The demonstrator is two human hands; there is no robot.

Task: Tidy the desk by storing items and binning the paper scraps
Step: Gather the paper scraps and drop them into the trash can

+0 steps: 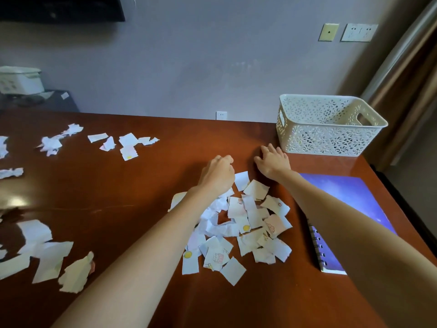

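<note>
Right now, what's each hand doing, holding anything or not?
Left hand: curled shut at the far edge of the paper scrap pile; whether it holds a scrap cannot be told.
Right hand: open, palm down on the desk, holding nothing.

no readable text or labels, paper scraps [246,223] carry only small drawings, no words

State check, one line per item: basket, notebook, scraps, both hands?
basket: upright, looks empty
notebook: closed, flat, under right forearm
scrap pile: heaped between the arms
far scraps: scattered
left hand: curled at the pile's far edge
right hand: open, flat on desk
</note>
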